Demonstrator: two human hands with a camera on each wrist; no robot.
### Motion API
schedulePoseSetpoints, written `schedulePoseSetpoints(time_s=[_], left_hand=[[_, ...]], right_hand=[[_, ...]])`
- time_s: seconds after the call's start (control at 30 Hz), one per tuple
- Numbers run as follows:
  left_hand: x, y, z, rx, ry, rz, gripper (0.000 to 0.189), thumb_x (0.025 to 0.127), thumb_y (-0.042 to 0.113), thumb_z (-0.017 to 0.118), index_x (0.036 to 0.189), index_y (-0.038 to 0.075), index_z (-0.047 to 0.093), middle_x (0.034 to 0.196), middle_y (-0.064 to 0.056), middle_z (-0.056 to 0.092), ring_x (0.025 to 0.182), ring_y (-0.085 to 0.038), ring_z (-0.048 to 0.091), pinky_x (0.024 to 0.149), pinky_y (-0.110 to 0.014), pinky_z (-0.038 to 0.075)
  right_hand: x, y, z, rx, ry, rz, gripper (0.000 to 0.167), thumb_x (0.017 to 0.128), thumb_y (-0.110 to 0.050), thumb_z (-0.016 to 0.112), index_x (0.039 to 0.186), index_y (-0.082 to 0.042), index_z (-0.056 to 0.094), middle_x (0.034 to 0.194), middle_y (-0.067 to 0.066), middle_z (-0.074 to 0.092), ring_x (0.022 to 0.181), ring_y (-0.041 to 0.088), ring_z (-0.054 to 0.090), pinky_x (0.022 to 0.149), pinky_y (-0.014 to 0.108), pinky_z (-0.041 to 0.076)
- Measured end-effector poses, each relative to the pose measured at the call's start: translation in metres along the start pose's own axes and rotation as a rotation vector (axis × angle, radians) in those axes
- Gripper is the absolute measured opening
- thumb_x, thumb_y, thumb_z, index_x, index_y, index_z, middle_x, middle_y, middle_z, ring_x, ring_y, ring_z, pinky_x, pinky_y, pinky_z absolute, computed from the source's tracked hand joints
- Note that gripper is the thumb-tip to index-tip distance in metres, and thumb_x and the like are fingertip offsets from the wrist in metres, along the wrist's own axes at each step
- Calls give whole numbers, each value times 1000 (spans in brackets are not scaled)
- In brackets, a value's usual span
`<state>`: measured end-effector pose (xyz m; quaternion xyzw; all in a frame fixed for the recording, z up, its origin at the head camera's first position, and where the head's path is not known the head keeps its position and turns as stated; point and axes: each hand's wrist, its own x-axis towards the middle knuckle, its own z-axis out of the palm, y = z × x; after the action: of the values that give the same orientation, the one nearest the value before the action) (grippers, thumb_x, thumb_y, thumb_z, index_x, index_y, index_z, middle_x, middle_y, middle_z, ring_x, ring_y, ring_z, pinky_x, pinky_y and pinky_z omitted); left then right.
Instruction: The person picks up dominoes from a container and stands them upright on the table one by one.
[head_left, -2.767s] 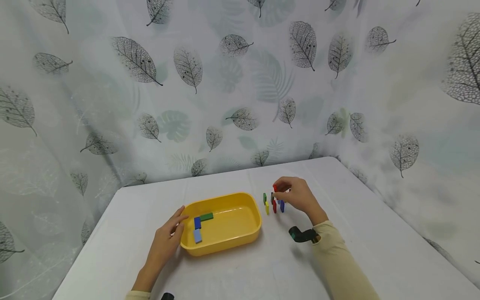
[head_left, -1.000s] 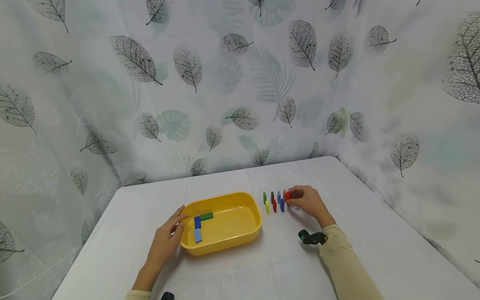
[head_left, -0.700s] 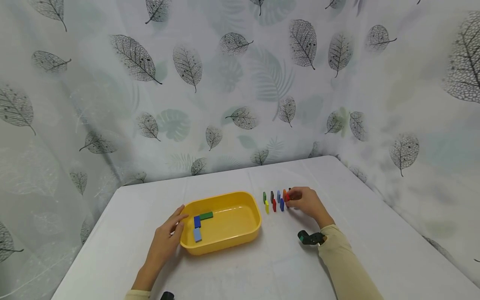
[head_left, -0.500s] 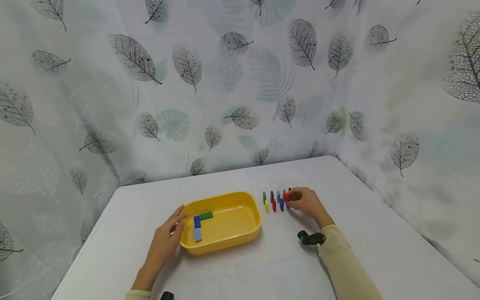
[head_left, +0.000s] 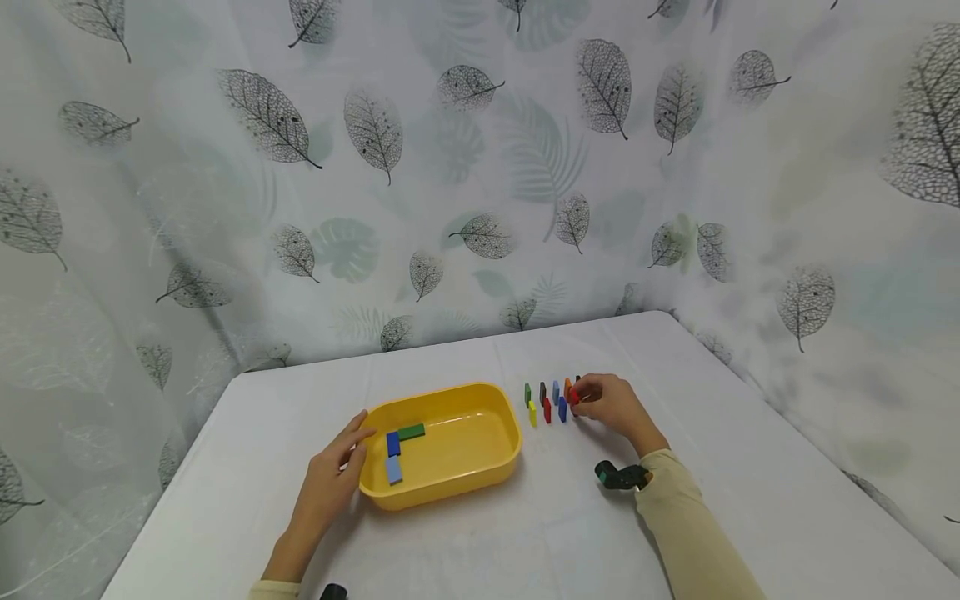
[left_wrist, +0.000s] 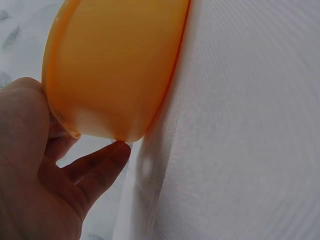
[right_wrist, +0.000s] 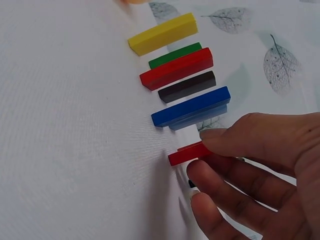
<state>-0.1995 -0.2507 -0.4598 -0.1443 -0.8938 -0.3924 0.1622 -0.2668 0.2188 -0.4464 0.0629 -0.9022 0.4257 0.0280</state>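
Note:
My right hand pinches a red domino block between thumb and fingers, at the right end of the front row. It stands on edge close to the tabletop; whether it touches the cloth is hard to tell. Left of it in that row are a blue domino, another red domino and a yellow domino. My left hand holds the left end of a yellow tray, some fingers over the rim and others against the outer wall.
Behind stands a second row: green, black, light blue and orange dominoes, with a dark one partly hidden. A green block, a blue block and a light blue block lie in the tray.
Since the earliest frame, my right hand has carried the red domino rightward and down to the front row's end. Over the last second it hardly moves. My left hand stays on the tray.

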Motion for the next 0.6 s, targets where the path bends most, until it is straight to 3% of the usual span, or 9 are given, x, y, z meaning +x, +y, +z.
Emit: schedulePoseSetpoints(time_s=[0.2, 0.43, 0.6], left_hand=[[0, 0, 0, 8, -5, -4, 31, 108, 8, 54, 136, 4, 67, 159, -4, 46, 142, -30, 48, 103, -48, 51], [0, 2, 0, 2, -7, -13, 31, 108, 8, 55, 136, 4, 67, 159, -4, 46, 143, -30, 47, 103, -49, 51], [0, 2, 0, 3, -8, -18, 31, 108, 9, 55, 136, 5, 67, 159, -4, 46, 143, -29, 47, 103, -49, 51]], right_hand=[[-1, -2, -3, 20, 21, -15, 24, 86, -2, 81, 109, -5, 74, 101, 6, 74, 96, 25, 70, 75, 36, 60], [-2, -12, -9, -17, 54, -44, 23, 89, -3, 78, 111, -3, 74, 106, 9, 75, 95, 25, 70, 86, 48, 58], [-4, -22, -14, -32, 72, -52, 21, 91, -6, 77, 111, -2, 74, 106, 11, 74, 96, 27, 70, 87, 50, 59]])
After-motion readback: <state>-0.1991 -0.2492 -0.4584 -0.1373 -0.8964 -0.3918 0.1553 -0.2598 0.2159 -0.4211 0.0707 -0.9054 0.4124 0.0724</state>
